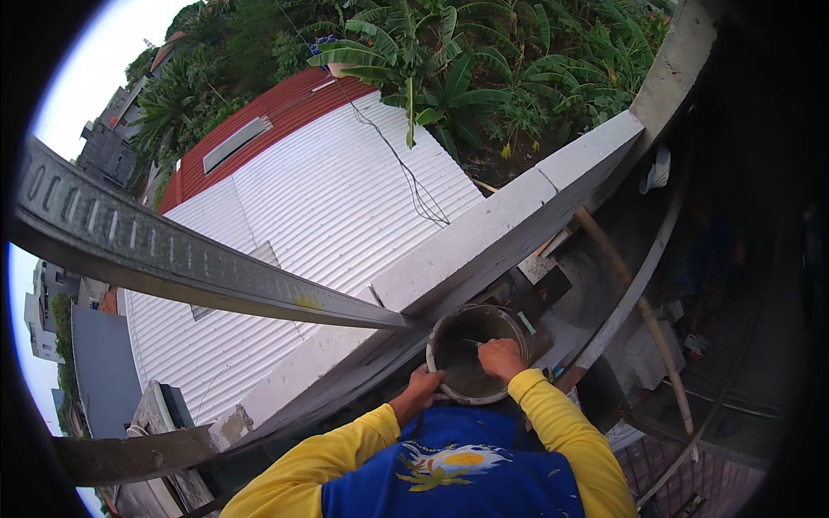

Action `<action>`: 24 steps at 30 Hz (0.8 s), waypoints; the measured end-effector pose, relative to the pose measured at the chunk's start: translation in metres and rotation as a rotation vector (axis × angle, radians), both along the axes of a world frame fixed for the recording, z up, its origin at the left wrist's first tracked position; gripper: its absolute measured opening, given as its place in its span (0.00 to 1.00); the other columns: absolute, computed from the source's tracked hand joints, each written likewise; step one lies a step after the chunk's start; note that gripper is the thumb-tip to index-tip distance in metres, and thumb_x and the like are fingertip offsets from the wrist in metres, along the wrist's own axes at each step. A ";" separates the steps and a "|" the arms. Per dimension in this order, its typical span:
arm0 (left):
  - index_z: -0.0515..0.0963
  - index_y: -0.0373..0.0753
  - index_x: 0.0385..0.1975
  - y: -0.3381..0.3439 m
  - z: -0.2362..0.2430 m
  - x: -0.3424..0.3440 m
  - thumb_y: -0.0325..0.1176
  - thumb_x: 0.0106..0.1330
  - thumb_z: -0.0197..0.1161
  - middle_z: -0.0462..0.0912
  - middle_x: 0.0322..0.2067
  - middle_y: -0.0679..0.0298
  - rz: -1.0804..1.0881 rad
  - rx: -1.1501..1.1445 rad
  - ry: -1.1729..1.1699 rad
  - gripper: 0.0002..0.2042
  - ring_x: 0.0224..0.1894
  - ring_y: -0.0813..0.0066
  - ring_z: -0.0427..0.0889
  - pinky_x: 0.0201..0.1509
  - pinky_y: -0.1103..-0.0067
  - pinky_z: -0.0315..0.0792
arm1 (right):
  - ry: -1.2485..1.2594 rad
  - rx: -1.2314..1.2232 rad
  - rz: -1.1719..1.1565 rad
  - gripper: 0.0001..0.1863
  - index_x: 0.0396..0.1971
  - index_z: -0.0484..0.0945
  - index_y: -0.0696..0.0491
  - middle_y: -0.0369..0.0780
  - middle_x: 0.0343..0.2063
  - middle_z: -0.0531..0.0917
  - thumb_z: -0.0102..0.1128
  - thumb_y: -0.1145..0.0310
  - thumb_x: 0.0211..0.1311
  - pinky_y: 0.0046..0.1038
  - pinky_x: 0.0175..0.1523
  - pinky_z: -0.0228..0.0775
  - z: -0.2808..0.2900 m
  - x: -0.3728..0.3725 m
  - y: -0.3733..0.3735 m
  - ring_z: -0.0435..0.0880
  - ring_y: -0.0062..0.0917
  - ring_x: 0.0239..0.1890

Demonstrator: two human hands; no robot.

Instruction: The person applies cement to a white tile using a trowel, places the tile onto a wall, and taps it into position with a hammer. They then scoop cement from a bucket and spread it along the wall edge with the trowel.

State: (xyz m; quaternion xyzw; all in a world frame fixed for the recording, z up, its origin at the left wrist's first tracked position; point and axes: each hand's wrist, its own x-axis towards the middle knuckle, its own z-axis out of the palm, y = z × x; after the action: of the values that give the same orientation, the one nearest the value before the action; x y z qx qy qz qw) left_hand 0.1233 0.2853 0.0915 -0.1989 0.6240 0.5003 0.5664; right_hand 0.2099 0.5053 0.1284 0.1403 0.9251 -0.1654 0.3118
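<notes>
A round bucket (431,350) with a pale, crusted rim stands in front of my body, close against the block wall. My left hand (419,387) is closed on the bucket's near left rim. Over the right side of the opening, my right hand (503,359) is closed around a hand tool. Only a short, thin metal part of this tool (472,343) shows, pointing left into the bucket; its head is hidden or too dark to make out. The bucket's inside looks grey and dim.
A wall of light grey blocks (484,229) runs diagonally past the bucket. A slotted metal stud (199,263) slants down to it from the left. Beyond lie a white corrugated roof (337,181) and banana plants (466,78). A wooden pole (643,306) leans at right.
</notes>
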 end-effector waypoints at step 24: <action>0.86 0.34 0.46 -0.062 0.014 0.155 0.28 0.60 0.68 0.88 0.34 0.61 1.074 -0.363 0.260 0.14 0.34 0.70 0.87 0.37 0.70 0.78 | 0.007 -0.131 1.003 0.18 0.48 0.82 0.60 0.60 0.45 0.88 0.58 0.60 0.71 0.53 0.55 0.82 -0.005 -0.085 -0.079 0.90 0.57 0.47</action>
State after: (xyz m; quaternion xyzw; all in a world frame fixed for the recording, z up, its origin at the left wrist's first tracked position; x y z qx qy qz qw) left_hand 0.2783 0.2235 0.1051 -0.5184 0.5759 0.6227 0.1090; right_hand 0.1251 0.4259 0.1235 -0.3417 0.8673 -0.0534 0.3581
